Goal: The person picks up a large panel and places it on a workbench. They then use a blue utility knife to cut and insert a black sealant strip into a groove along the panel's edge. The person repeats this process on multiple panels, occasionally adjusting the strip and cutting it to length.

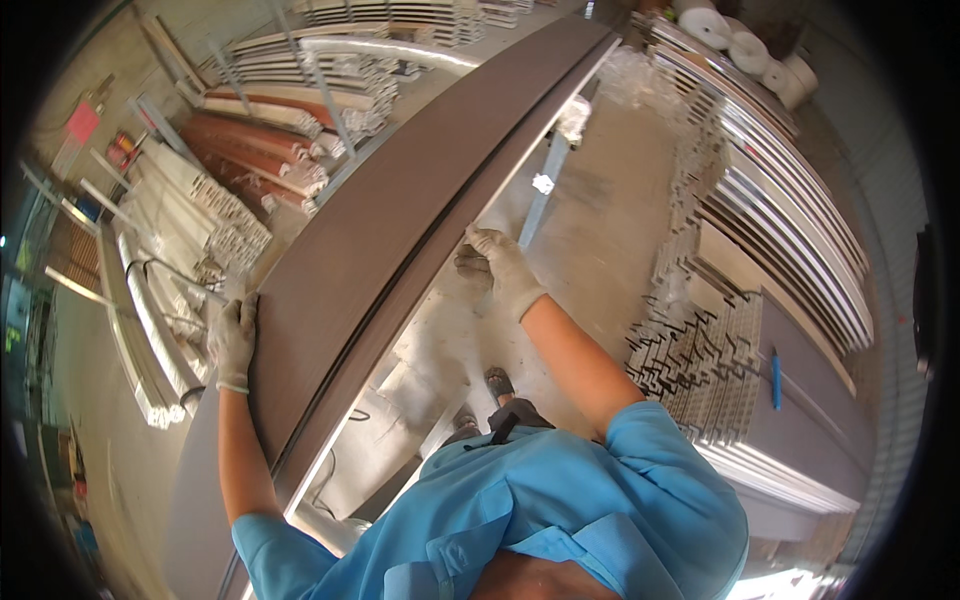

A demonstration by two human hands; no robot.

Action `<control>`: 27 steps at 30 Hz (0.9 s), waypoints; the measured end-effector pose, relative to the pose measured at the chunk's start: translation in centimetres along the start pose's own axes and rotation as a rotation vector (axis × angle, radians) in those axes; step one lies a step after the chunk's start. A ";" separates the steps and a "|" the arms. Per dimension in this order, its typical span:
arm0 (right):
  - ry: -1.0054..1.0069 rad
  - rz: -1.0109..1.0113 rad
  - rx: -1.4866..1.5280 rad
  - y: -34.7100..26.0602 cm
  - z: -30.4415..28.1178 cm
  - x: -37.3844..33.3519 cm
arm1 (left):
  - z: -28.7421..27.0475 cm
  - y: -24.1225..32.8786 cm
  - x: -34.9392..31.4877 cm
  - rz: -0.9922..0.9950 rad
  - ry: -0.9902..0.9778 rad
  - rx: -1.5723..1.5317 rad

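A long brown panel point(400, 190) with a dark lengthwise groove runs diagonally from the lower left to the top of the view. My left hand point(234, 340), in a pale work glove, holds the panel's left edge, its fingertips at the rim. Farther along, on the opposite edge, my gloved right hand point(497, 268) grips the rim beside a pale strip. Its fingers curl beneath, partly hidden. The two hands are apart, on either side of the panel.
Stacked long profiles point(240, 160) lie on racks at the left. To the right stands a tall pile of panels point(790, 250), with a blue tool-like object point(776, 380) on it. White rolls point(745, 50) sit at the back right. A metal leg point(545, 185) stands under the panel.
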State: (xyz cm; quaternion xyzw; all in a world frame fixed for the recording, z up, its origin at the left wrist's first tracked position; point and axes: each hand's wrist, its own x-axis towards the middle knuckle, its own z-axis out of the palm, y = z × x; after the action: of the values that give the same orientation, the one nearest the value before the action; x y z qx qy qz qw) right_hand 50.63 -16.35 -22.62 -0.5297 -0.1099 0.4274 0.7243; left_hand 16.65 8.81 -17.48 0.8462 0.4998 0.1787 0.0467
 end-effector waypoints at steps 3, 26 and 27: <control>-0.024 0.042 -0.012 -0.1 -0.1 1.4 | -0.1 0.7 0.5 -0.169 -0.048 -0.039; -0.227 0.044 0.385 0.8 -5.0 6.6 | -2.4 4.3 -1.1 -0.191 -0.165 -0.117; -0.230 0.043 0.396 1.3 -5.4 6.8 | -3.2 4.6 -1.1 -0.147 -0.116 -0.121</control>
State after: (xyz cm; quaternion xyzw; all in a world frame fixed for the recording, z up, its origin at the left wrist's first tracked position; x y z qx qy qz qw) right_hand 57.39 -14.87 -27.98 -0.3272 -0.0946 0.5134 0.7877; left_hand 18.92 5.25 -13.62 0.8119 0.5451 0.1553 0.1396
